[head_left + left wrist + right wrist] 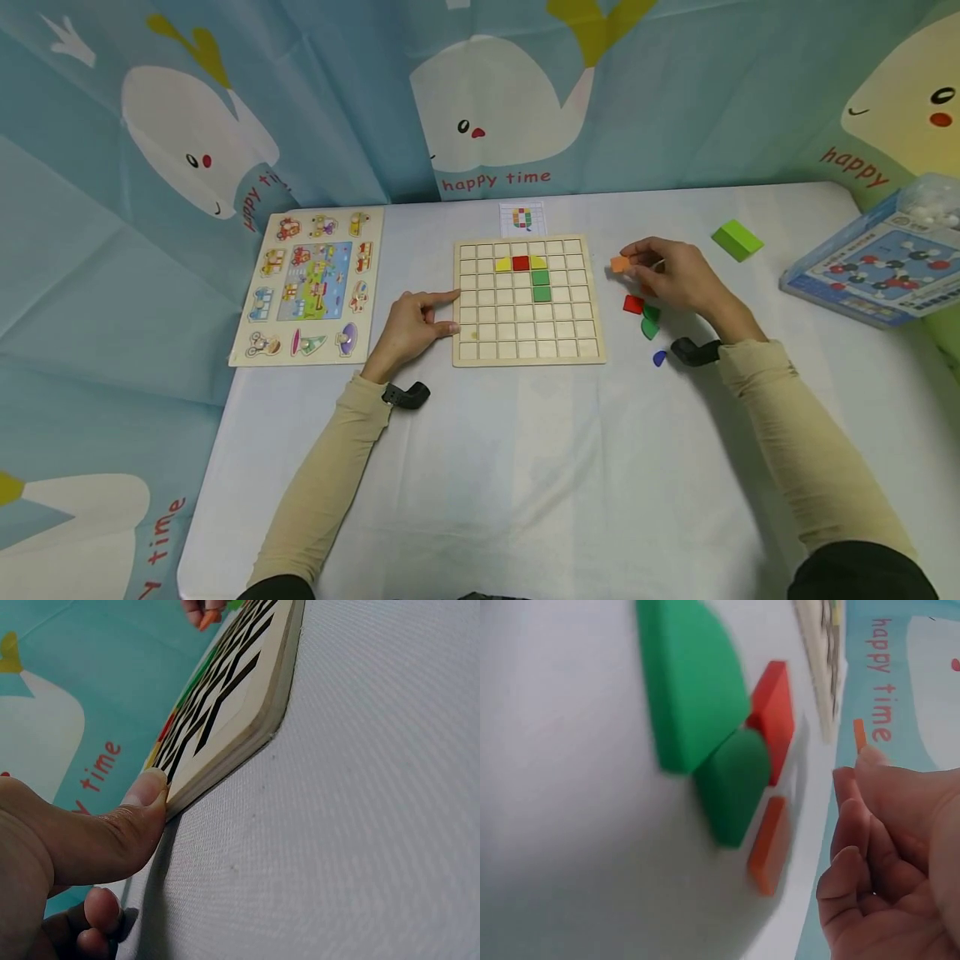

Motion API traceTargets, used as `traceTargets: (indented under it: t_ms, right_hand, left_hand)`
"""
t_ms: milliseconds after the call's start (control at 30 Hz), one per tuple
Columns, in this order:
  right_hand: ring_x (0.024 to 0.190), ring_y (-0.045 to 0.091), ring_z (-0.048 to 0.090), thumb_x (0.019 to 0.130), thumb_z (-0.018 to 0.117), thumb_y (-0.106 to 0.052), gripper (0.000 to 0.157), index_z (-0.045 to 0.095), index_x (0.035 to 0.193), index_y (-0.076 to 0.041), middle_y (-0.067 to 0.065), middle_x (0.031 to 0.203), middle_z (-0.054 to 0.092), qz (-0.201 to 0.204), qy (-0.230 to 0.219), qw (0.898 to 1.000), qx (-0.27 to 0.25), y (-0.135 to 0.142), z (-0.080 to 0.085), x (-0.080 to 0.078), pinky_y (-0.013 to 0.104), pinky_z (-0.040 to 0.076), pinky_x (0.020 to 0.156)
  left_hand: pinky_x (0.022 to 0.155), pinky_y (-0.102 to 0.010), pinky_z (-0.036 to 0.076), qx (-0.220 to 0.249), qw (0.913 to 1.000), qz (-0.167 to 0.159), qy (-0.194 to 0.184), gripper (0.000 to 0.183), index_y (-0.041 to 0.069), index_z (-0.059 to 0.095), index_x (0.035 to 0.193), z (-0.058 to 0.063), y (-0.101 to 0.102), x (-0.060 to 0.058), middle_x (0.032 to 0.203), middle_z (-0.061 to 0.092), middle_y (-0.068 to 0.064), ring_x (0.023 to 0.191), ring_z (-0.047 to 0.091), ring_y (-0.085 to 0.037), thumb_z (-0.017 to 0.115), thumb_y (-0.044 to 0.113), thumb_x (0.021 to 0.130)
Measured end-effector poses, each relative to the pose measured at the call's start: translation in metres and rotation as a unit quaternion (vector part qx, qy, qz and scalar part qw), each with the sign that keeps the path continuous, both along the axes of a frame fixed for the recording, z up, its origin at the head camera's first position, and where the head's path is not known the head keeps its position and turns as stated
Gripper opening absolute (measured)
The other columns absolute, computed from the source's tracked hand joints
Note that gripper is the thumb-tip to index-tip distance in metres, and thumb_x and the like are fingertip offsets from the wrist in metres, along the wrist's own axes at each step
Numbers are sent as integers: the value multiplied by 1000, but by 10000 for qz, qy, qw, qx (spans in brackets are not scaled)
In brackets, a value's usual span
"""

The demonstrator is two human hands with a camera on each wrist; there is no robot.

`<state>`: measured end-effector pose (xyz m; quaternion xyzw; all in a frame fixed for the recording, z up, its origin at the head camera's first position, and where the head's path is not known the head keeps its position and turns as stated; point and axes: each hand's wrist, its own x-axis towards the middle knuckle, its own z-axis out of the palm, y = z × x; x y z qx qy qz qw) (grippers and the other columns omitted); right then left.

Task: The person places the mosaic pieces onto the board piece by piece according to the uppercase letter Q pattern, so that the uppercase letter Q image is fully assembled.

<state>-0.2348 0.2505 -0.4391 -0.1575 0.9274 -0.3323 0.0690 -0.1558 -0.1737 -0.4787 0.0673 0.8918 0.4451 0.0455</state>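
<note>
A wooden grid board (491,332) lies on the table, with yellow pieces (502,264), a red square (521,263) and green squares (542,293) in its upper cells. My left hand (412,327) touches the board's left edge with thumb and extended index finger; its other fingers are bent. In the left wrist view the thumb (124,825) presses the board's side. Right of the board, my right hand (671,273) pinches a small orange block (859,735) between thumb and fingers. Near it lie a red block (633,304), green rounded pieces (649,328) and another orange block (769,846).
A small pattern card (522,218) lies behind the board. At left is a picture puzzle board (300,287). A blue piece (659,358) lies near the right wrist. Farther right are a light green block (737,240) and a blue box (877,258).
</note>
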Motion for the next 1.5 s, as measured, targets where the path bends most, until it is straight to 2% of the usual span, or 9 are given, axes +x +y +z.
traceTargets:
  t_ms: [200,600,800,900,1000,1100,1233,1333,1500]
  right_hand:
    - [95,36,66,105,67,-14,28,70,128,2,25,116,71,13,29,9989,-472,-11,1,-2,16,47,61]
    - [106,31,64,107,65,-14,28,69,130,0,21,123,71,70,-126,9982,-586,-36,0,-7,15,44,79]
    - [115,34,63,107,66,-20,32,67,132,0,20,133,67,161,-314,9972,-654,-50,0,-10,36,49,96]
    - [118,35,63,107,66,-19,32,66,132,1,21,133,66,202,-357,9965,-731,-57,-1,-10,48,49,104]
    - [119,36,63,107,65,-17,32,65,133,2,21,135,66,276,-379,9953,-845,-64,-3,-9,52,49,106]
    - [118,36,64,108,64,-18,31,65,133,1,20,136,65,399,-392,9941,-934,-71,-5,-9,51,49,104]
    - [116,35,65,108,64,-19,31,66,133,0,19,136,66,563,-383,9927,-997,-80,-7,-9,49,50,102]
    - [116,32,65,107,65,-18,31,66,133,0,18,133,67,655,-365,9914,-1069,-87,-8,-10,38,51,100]
    - [115,30,61,105,68,-15,31,67,131,2,19,128,67,855,-245,9895,-1136,-100,-7,-11,40,49,100]
  left_hand:
    - [87,-36,35,6,10000,5,13,54,13,73,137,0,-1,0,62,45,0,68,41,-21,90,13,86]
    - [118,-45,35,28,10000,35,-48,54,13,73,138,1,0,0,62,44,1,67,41,-22,90,13,86]
    - [127,-45,28,9,10000,37,-12,55,13,73,138,0,0,-1,62,43,1,66,41,-21,90,12,86]
    - [122,-44,32,17,10000,32,-28,54,13,73,138,0,0,-1,62,43,1,67,41,-22,90,13,86]
    - [115,-47,37,30,10000,34,-42,54,13,73,138,-1,0,0,62,44,1,68,41,-22,90,13,86]
    - [117,-48,36,12,10000,40,-37,54,14,72,138,-2,0,0,62,43,1,67,41,-21,90,13,86]
    - [96,-39,42,4,10000,42,-39,55,14,73,138,-2,0,1,62,43,1,69,41,-21,90,13,86]
    - [76,-36,32,48,10000,53,-56,55,14,73,138,-1,0,1,62,43,1,72,41,-21,90,13,86]
    - [76,-34,31,94,9999,56,-67,55,14,73,138,0,0,1,63,43,1,71,41,-21,90,13,86]
